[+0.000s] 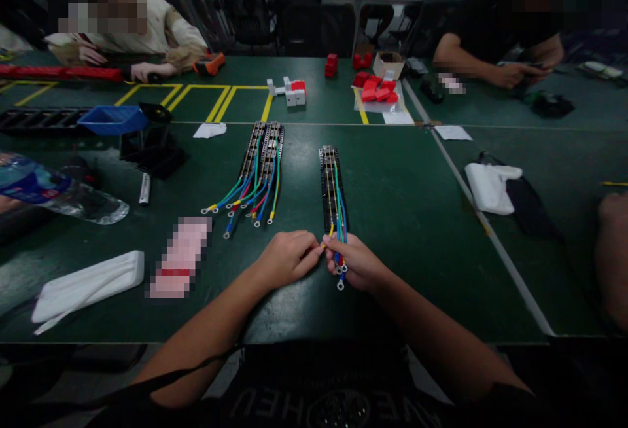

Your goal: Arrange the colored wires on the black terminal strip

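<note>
A long black terminal strip (328,182) lies on the green table in front of me, its coloured wires (342,209) running toward me. My right hand (360,263) is closed around the lower part of these wires, and ring terminals (340,284) hang out below its fingers. With fingertips pinched, my left hand (289,254) meets the right thumb at the end of a yellow wire (331,229); the tip itself is hidden between the fingers. To the left lie more such strips (267,150), side by side, with their ring-ended wires fanned out toward me.
At left are a water bottle (73,196), a white power bank (93,287), a marker (144,189) and a blue bin (112,119). Red blocks (377,89) and white blocks (295,95) sit farther back. A white object (490,186) lies right. Co-workers sit across the table.
</note>
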A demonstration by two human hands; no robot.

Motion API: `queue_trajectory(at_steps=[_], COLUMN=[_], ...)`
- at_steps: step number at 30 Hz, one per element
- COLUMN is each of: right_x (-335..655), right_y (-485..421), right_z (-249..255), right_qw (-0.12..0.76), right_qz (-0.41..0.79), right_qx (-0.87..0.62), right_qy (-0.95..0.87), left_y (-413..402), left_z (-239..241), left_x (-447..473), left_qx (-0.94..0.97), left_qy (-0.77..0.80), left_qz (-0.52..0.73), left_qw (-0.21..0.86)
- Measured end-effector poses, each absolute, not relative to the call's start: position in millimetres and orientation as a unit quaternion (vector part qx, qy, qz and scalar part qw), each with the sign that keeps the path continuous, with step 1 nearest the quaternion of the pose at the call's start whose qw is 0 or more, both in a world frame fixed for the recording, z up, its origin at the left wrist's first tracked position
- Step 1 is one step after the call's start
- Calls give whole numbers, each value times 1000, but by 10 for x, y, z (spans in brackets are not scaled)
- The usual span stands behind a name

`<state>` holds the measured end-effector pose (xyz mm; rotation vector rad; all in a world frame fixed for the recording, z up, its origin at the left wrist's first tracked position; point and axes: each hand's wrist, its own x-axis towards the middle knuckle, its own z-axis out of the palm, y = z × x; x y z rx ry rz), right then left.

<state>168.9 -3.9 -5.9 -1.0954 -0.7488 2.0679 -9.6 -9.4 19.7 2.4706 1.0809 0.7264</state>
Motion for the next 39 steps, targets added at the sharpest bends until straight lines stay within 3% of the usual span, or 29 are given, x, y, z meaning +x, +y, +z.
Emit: queue_trajectory(at_steps=[6,15,27,31,39], right_x=[1673,1664,1649,1647,1652], right_y=[-50,-56,-65,-64,-68], right_z=[-39,-67,-42,-37,-39], right_qw=[345,357,361,360,364], right_qz=[785,790,772,773,776], right_qx=[-425,-410,-441,-440,-431], right_qy=[-289,-284,-282,-283,-281], left_y=[-113,-81,-96,-90,-88], left_z=[257,287,140,158,246], left_x=[-65,-57,-45,-49,-38], left_qx=[811,747,883,878,831], left_qy=[431,429,399,403,415], left_qz=[286,172,169,164,144], left_qw=[274,478,183,200,341])
